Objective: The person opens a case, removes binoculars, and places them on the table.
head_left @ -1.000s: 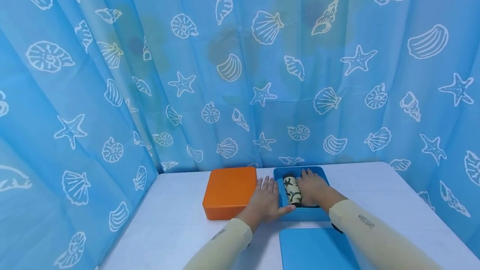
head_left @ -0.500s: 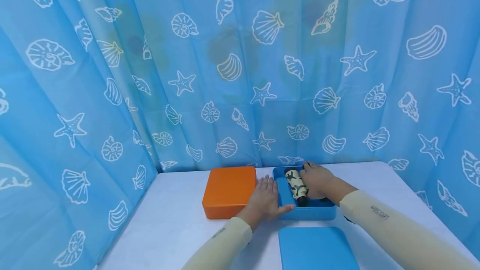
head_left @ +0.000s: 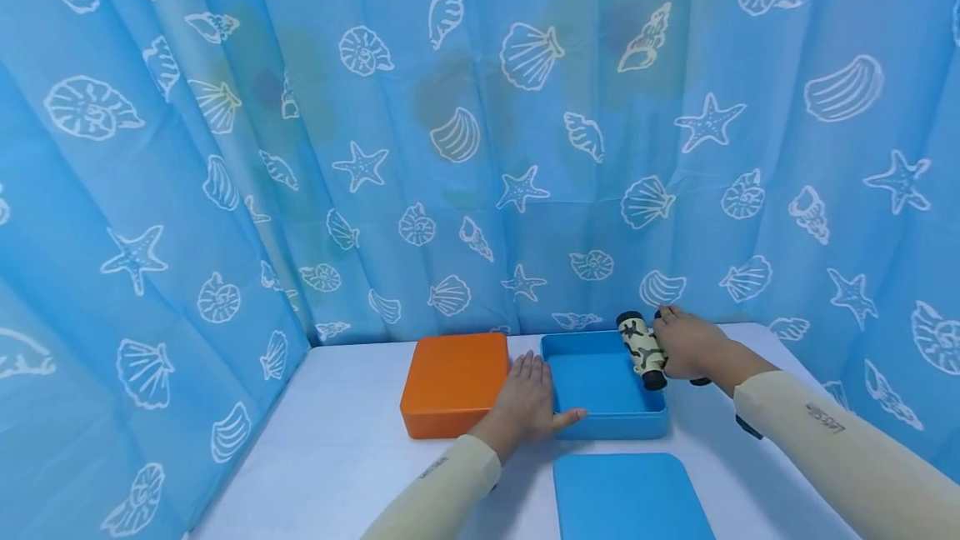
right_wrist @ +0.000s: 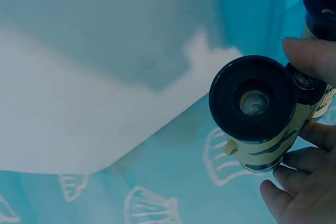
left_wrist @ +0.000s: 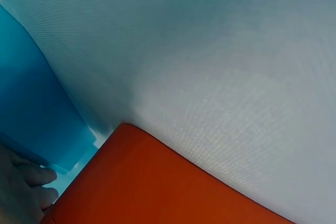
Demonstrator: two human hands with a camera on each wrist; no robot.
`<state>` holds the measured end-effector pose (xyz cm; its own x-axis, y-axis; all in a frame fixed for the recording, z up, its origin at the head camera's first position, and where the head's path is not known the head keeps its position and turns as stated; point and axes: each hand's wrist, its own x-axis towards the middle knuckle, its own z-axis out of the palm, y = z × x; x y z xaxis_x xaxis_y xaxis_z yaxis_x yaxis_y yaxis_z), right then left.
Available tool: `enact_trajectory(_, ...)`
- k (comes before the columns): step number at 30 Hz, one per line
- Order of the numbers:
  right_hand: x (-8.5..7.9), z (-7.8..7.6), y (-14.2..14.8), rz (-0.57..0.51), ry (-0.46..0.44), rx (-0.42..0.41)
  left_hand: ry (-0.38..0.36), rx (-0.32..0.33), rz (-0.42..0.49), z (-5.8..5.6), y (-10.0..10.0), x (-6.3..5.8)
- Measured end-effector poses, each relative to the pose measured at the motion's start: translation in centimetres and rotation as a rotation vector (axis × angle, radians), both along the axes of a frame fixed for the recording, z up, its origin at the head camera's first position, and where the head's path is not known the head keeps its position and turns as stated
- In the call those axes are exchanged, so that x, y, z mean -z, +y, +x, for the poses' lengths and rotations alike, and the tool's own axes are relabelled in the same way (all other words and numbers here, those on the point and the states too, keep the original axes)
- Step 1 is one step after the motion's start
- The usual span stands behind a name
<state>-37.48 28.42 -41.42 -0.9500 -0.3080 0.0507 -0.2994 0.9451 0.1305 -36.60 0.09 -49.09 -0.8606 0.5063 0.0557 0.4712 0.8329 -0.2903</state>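
Observation:
My right hand (head_left: 692,343) grips a pair of camouflage binoculars (head_left: 643,352) with black ends, raised over the right rim of the open blue box (head_left: 600,377). In the right wrist view, the thumb lies over the bridge of the binoculars (right_wrist: 262,142) and the fingers curl beneath one barrel. My left hand (head_left: 527,400) rests along the left side of the box, fingers straight, its thumb stretched out at the front left corner. Inside the box, the bare blue floor shows.
Left of my left hand stands a closed orange box (head_left: 457,373), close to its fingers. A flat blue lid (head_left: 632,494) lies on the white table (head_left: 337,448) in front of the blue box. A shell-patterned curtain (head_left: 480,148) hangs behind and at both sides.
My right hand has lifted the binoculars up out of the blue box and carried them to the right. My left hand has stayed at the box's left side.

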Motion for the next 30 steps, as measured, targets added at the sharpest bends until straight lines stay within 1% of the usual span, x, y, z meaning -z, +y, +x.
enact_trajectory(4, 0.4, 0.2, 1.4, -0.016, 0.004, 0.02, 0.004, -0.001, 0.001, 0.0, -0.3, 0.1)
enact_trajectory(9, 1.0, 0.4, 3.3, -0.024, -0.003, 0.065, 0.023, 0.014, -0.007, 0.0, -0.4, 0.1)
enact_trajectory(17, 2.1, 0.4, 6.1, -0.011, -0.055, 0.145, 0.025, 0.011, -0.001, 0.0, 0.0, 0.1)
enact_trajectory(24, 3.7, 0.2, 7.3, -0.047, -0.095, 0.19, 0.024, 0.011, 0.008, 0.0, 0.0, 0.2)
enact_trajectory(30, 4.7, 0.4, 7.2, -0.064, -0.116, 0.214, 0.02, 0.014, 0.018, 0.0, -0.1, 0.3)
